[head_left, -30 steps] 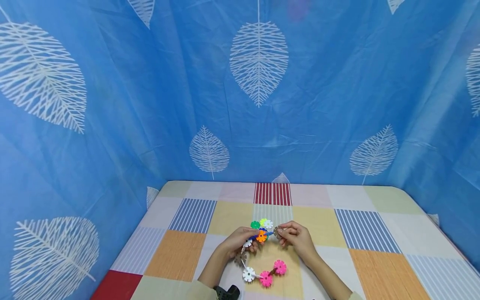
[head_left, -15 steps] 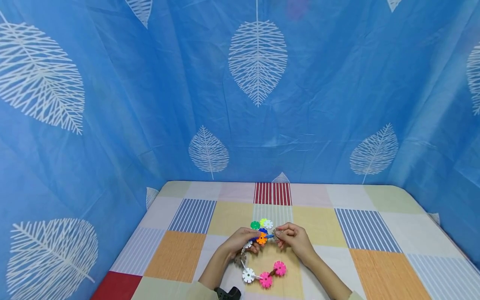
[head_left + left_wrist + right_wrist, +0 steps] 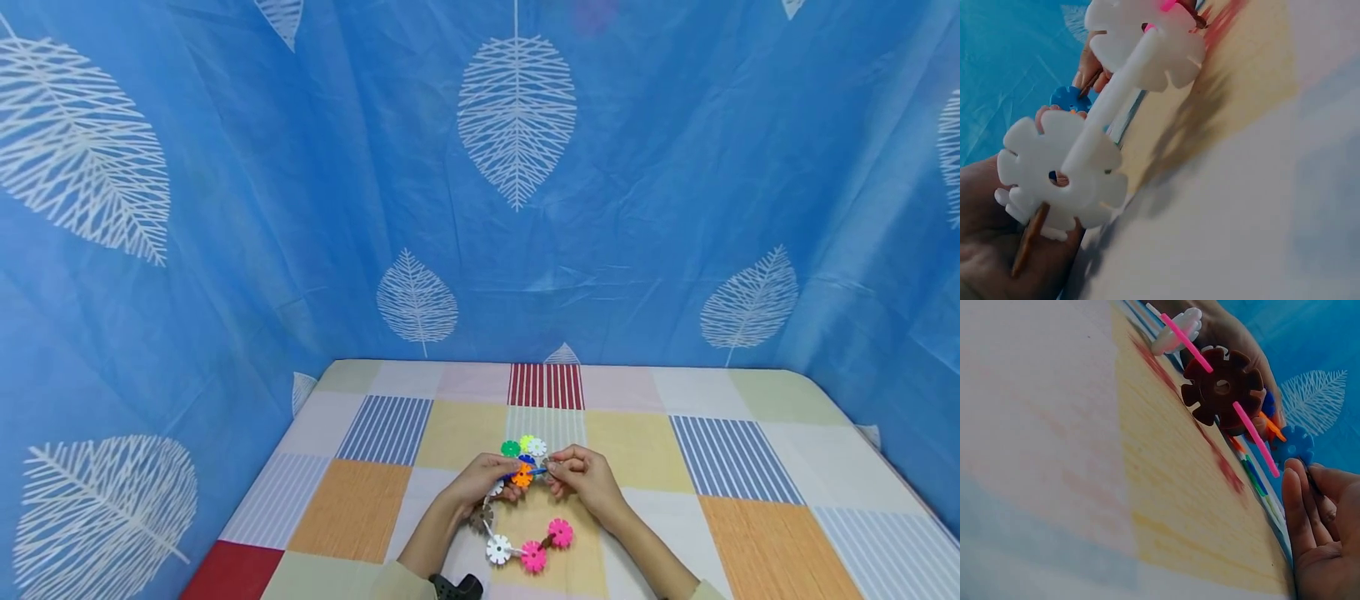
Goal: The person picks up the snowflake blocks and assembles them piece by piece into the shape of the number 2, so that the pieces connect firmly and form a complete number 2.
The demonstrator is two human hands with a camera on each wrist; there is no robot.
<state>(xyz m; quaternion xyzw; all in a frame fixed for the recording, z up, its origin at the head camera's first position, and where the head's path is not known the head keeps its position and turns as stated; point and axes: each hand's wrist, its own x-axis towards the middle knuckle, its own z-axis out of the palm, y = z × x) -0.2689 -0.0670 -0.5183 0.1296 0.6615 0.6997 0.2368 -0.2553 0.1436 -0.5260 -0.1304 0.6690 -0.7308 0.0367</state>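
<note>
My left hand point(image 3: 476, 482) grips a chain of notched snowflake discs near its orange disc point(image 3: 522, 476) and dark blue disc. A light blue disc point(image 3: 1293, 444) sits at the chain's end. My right hand point(image 3: 591, 483) pinches a thin brown disc point(image 3: 1312, 477), its edge at the light blue disc's rim; whether the slots interlock I cannot tell. From the left hand the rest of the chain curves nearer: a grey-brown disc point(image 3: 482, 518), a white disc point(image 3: 498, 549) and pink discs point(image 3: 533, 556). In the left wrist view, white discs point(image 3: 1063, 169) hide part of the left hand.
Just beyond the hands, green point(image 3: 510, 448), yellow point(image 3: 527, 442) and white point(image 3: 537, 447) discs lie on the checked tablecloth point(image 3: 630, 433). A blue curtain point(image 3: 637, 208) with white leaf prints stands behind the table and along both sides.
My right hand has shifted slightly left, bringing the brown disc closer to the orange and light blue discs. The left hand stays nearly in place.
</note>
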